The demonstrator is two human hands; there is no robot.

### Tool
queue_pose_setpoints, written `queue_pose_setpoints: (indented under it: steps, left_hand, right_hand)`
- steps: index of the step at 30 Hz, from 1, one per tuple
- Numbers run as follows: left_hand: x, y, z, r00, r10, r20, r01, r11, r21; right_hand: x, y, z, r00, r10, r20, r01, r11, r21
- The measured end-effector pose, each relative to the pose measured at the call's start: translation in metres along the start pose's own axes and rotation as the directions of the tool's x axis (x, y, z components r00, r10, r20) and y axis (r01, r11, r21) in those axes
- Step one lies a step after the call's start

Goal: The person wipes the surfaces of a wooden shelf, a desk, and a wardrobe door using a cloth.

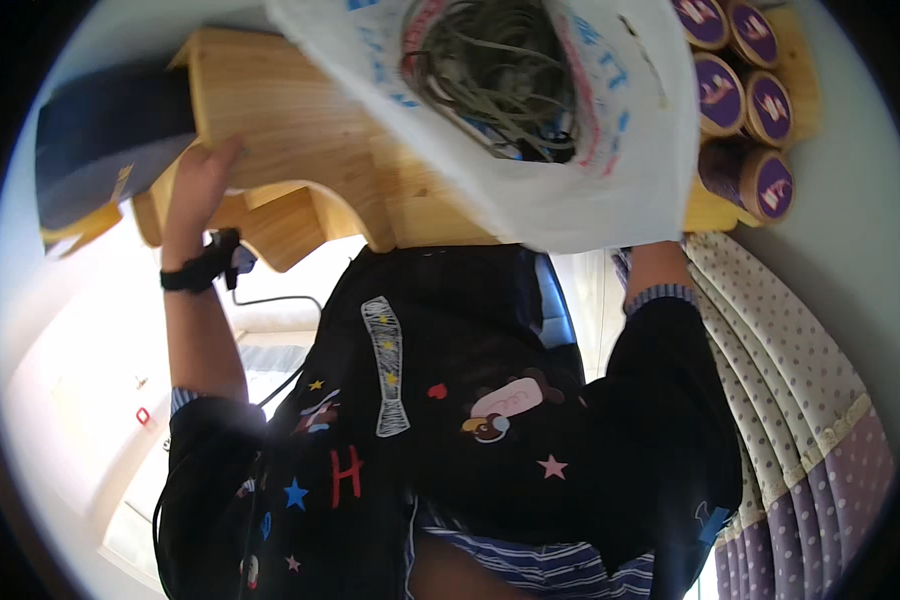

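My left hand (202,185) is at the edge of a pale wooden shelf (280,110) with a curved cut-out, its fingers closed against the side panel and partly out of sight. Beside that hand is a dark blue box (110,140) with a yellow lower edge. A white plastic bag (610,200) with blue and red print lies over the wood at the upper middle. Its mouth gapes, and a tangle of grey cables (500,75) fills it. Behind the bag's lower right edge my right hand disappears; only its wrist (658,268) shows, so its fingers are hidden.
Several round tubs (718,92) with purple lids stand on the wood at the upper right. A dotted curtain (770,360) in cream and purple hangs at the right. A black band (202,265) with a thin cable circles my left wrist.
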State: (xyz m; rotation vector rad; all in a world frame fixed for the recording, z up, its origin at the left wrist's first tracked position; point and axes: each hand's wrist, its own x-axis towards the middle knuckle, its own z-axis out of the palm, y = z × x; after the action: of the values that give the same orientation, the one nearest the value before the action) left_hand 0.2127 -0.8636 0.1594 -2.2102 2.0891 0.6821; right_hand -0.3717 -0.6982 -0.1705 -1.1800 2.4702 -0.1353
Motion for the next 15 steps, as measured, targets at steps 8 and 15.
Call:
queue_pose_setpoints:
  steps: [8,15]
  left_hand:
    - [-0.02,0.001,0.007,0.994,0.074,-0.084,-0.079,0.995,-0.06]
    - [-0.081,-0.038,-0.007,0.852,0.514,-0.1,-0.468,0.662,-0.586]
  right_hand:
    - [-0.081,-0.04,0.061,0.936,-0.349,0.052,0.351,0.935,-0.045]
    - [-0.241,-0.161,0.109,0.932,-0.285,0.226,0.304,0.951,-0.056]
